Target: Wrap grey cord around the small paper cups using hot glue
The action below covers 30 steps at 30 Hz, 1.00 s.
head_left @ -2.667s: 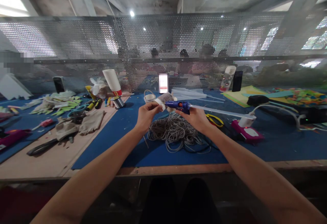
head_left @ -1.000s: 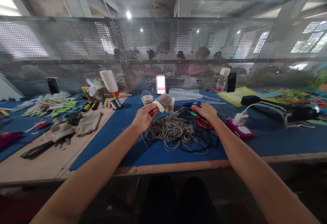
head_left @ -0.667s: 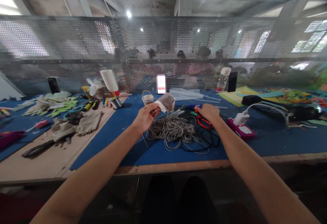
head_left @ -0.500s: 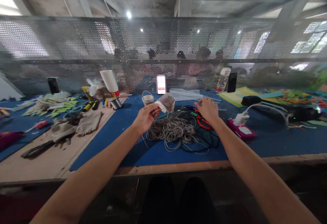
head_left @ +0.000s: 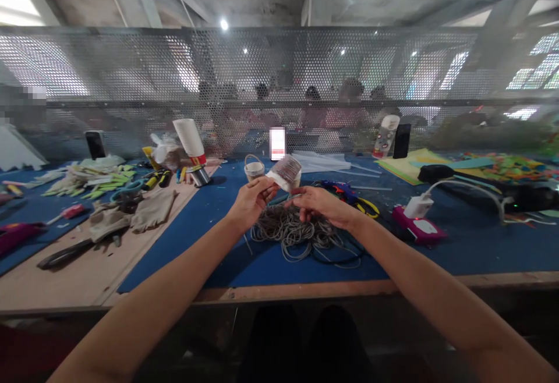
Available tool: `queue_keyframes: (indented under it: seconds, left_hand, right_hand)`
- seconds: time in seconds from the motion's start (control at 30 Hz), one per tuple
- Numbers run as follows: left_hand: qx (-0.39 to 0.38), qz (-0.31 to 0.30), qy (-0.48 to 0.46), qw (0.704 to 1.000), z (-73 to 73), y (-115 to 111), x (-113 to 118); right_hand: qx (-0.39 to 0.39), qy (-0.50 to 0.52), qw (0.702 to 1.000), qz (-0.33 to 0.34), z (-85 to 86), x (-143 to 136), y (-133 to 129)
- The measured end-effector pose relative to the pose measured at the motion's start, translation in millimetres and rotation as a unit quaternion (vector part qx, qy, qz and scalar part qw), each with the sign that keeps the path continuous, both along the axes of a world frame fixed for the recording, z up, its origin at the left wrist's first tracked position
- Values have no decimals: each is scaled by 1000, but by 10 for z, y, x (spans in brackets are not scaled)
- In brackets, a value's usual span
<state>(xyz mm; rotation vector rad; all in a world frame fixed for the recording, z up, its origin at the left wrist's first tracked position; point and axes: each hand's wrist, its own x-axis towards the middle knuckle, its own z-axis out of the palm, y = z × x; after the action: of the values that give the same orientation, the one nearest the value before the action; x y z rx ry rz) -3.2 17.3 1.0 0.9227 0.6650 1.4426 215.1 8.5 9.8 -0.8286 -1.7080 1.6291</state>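
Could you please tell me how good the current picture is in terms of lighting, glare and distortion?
Head view: the phone screen is washed out and pixelated; the ceiling lamp flares; the space under the table is nearly black; wide-angle distortion stretches the forearms; shapes behind the mesh screen are hazy.

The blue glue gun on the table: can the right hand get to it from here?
Probably yes. The right hand looks empty and close to the blue glue gun, with nothing seen between them, though the yellow-handled tool lies right beside it.
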Motion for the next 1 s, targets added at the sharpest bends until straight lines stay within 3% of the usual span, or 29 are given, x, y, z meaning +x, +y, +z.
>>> queue_keyframes:
  seconds: [0.13,0.23,0.37,0.57,0.73,1.0]
  left_hand:
    - [14,17,25,999,28,-44,25]
    - [22,41,43,998,32,-53,39]
    - [51,74,71,993,8,-30,47]
    - [113,146,194,964,-8,-53,61]
    - [166,142,262,940,8,-119,96]
    - [148,140,298,933,24,-195,162]
  right_hand:
    - [62,-21,998,-21,-36,8,59]
    - [161,-67,980,-94,-30,11,74]
    - [320,-143,917,-188,-5,34,47]
    - [457,-196,844,-202,-4,42,-24]
    - [504,-183,819,-202,21,23,-68]
    - [499,-166,827,-199,36,24,-84]
